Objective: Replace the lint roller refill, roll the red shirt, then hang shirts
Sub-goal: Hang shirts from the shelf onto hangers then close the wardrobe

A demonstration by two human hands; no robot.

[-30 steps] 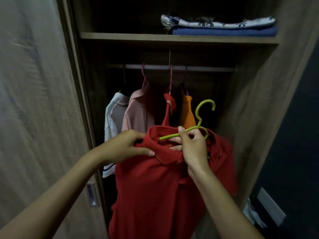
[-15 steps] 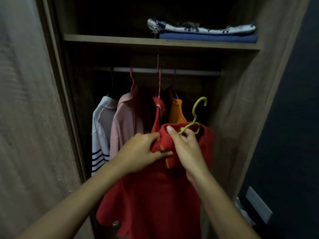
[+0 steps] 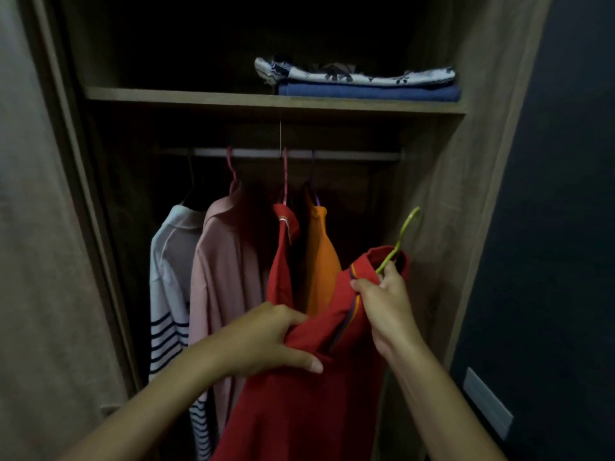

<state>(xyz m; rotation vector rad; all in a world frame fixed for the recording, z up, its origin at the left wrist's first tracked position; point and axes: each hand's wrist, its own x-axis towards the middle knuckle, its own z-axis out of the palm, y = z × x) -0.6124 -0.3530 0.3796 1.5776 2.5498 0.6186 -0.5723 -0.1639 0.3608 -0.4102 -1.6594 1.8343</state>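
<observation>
The person stands before an open wardrobe [image 3: 472,168] and holds a red shirt [image 3: 309,404] in front of its lower compartment. The right hand [image 3: 387,302] is curled round the collar of the shirt and round the neck of a green hanger [image 3: 401,239], whose hook rises up and to the right, near the wardrobe's right wall. The left hand [image 3: 266,341] grips a bunch of the shirt's fabric lower down and to the left, thumb stretched along the cloth. The shirt slants between the two hands and hangs down from them to the bottom edge of the view.

Behind it, four garments hang from the rail [image 3: 293,154] under the shelf [image 3: 266,100]. At the left end hangs a white shirt with dark stripes [image 3: 169,294], then a pink shirt [image 3: 226,271], a second red garment [image 3: 283,257] and an orange one [image 3: 321,261], which hangs just behind the held shirt. The rail's right end is bare.

On the right part of the shelf lies a folded blue cloth [image 3: 369,93] with a white patterned cloth [image 3: 352,74] on top of it.
</observation>
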